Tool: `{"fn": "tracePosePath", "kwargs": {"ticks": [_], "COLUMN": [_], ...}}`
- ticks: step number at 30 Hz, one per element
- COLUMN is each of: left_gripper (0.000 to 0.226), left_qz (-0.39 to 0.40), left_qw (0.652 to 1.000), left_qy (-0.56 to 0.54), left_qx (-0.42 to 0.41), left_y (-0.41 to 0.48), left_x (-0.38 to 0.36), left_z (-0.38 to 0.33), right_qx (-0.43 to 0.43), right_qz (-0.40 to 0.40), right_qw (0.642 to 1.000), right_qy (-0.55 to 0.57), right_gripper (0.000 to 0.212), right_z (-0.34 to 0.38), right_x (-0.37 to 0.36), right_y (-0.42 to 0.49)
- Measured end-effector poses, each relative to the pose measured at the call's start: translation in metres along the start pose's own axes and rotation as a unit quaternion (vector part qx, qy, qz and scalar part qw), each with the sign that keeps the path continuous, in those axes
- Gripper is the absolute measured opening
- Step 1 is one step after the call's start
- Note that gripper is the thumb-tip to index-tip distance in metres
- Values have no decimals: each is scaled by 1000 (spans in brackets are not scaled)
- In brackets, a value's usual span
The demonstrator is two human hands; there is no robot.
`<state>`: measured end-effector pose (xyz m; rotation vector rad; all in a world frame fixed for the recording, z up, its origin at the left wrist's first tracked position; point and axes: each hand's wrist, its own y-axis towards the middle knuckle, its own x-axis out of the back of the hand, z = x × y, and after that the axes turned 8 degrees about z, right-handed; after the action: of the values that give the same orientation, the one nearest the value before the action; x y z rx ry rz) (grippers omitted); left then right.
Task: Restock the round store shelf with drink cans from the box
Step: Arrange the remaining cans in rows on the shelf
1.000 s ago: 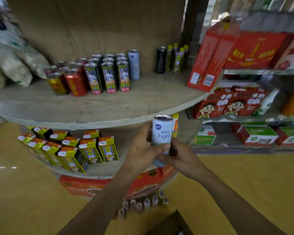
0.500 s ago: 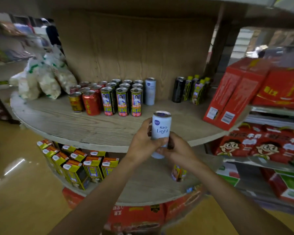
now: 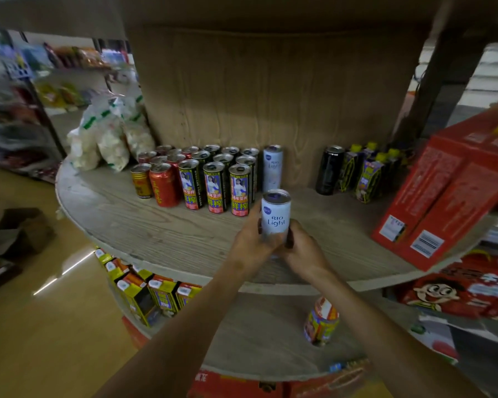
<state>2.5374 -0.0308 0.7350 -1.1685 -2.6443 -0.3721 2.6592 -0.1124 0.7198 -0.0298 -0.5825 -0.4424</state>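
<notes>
A tall white can marked RIO Light (image 3: 276,214) stands upright in both my hands above the round wooden shelf (image 3: 161,234). My left hand (image 3: 252,242) grips its lower left side. Around the lower right side curl the fingers of my right hand (image 3: 304,248). A second white RIO can (image 3: 272,168) stands at the back against the shelf's core, just right of several rows of cans (image 3: 216,179) with green and pink labels. The box is not in view.
A red can (image 3: 164,186) and a gold can (image 3: 141,180) stand left of the rows. A black can (image 3: 329,169) and small cartons (image 3: 368,175) stand to the right. Red boxes (image 3: 443,196) lean at the right edge. Bags (image 3: 110,136) lie at the left. Yellow cartons (image 3: 144,291) fill the lower tier.
Both hands have carried the white can up from below the shelf's edge and forward over the shelf top, toward the rows of cans. The view has risen and closed in on the shelf.
</notes>
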Motion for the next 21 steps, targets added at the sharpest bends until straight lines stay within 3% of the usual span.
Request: {"fn": "tracePosePath", "kwargs": {"ticks": [8,14,21], "left_gripper": [51,96,69], "left_qz": [-19,-15,-27], "left_qw": [999,998,993], "left_qy": [30,66,114], "left_qx": [-4,-5,3], "left_y": [34,60,76], "left_x": [1,-1,4], "left_z": [33,58,44], "right_qx": [-5,-31,-27], "right_qz": [-40,-49,-59], "right_qw": [999,998,998], "right_qy": [5,24,28], "right_gripper": [53,59,56], "right_z": [-5,-9,-25], "right_x": [-6,-6,1], "right_y": [42,82,127]}}
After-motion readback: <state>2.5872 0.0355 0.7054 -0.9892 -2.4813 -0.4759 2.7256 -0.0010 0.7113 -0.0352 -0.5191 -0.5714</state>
